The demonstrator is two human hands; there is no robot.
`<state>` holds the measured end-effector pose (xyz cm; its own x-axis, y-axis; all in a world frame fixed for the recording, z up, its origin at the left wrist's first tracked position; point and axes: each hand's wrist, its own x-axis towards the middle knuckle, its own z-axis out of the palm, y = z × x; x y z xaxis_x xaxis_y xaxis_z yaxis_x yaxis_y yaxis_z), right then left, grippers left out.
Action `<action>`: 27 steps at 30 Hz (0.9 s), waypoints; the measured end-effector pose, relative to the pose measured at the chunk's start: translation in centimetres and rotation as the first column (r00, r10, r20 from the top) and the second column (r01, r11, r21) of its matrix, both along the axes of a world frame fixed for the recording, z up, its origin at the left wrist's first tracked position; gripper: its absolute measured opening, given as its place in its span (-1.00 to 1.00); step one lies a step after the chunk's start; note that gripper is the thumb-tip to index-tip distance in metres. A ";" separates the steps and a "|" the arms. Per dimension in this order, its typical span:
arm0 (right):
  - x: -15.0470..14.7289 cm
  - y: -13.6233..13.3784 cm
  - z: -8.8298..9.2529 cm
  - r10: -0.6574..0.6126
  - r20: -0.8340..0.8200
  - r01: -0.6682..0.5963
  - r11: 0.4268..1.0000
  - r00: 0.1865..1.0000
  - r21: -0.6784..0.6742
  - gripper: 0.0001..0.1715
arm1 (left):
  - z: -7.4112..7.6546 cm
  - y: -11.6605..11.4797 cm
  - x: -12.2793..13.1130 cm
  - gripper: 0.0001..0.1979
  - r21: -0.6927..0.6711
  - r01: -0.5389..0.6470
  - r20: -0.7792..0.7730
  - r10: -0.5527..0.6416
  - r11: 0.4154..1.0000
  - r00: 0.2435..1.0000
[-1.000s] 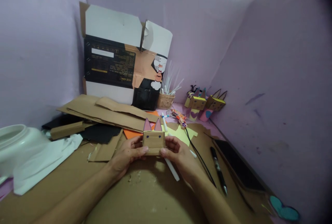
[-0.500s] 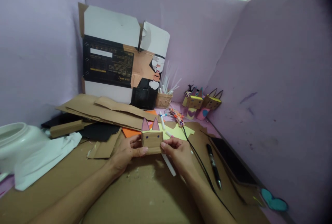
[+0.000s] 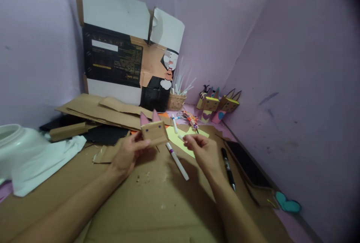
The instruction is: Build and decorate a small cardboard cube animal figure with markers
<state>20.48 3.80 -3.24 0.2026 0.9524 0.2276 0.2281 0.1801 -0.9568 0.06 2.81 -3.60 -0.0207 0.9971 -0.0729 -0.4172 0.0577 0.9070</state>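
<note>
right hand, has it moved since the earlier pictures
Yes: the right hand has come away from the cardboard head and shifted to the right, judged against the black pen, which it is now nearer.

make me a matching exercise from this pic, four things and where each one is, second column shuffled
1. pink-eared cardboard head
2. purple-banded marker
3. black pen
4. woven basket

a. right of the right hand
b. at the back, with white sticks in it
c. held in the left hand
d. lying between the hands

Pairs: 1-c, 2-d, 3-a, 4-b
</note>
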 end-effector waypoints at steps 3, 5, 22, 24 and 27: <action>2.2 0.8 0.5 -0.112 0.034 0.110 0.993 0.993 0.040 -0.70 | 0.5 0.5 -0.8 -0.61 0.027 -0.167 0.051 0.166 0.986 0.985; 3.4 1.1 0.8 -0.172 0.038 0.169 0.983 0.984 0.070 -0.71 | 0.8 0.8 -1.2 -0.67 0.033 -0.238 0.072 0.236 0.971 0.969; 3.6 0.4 2.3 -0.382 -0.167 0.414 0.873 0.909 0.257 -0.74 | 0.3 0.1 -0.5 -0.43 0.060 0.230 -0.515 -0.167 0.971 0.841; 3.6 0.3 2.6 -0.428 -0.227 0.479 0.833 0.875 0.278 -0.75 | 0.6 -0.4 -0.1 -0.46 0.092 0.335 -0.695 -0.181 0.938 0.695; 3.8 0.2 2.9 -0.472 -0.327 0.564 0.768 0.819 0.304 -0.72 | 1.1 -0.7 0.0 -0.48 0.094 0.416 -0.878 -0.121 0.904 0.463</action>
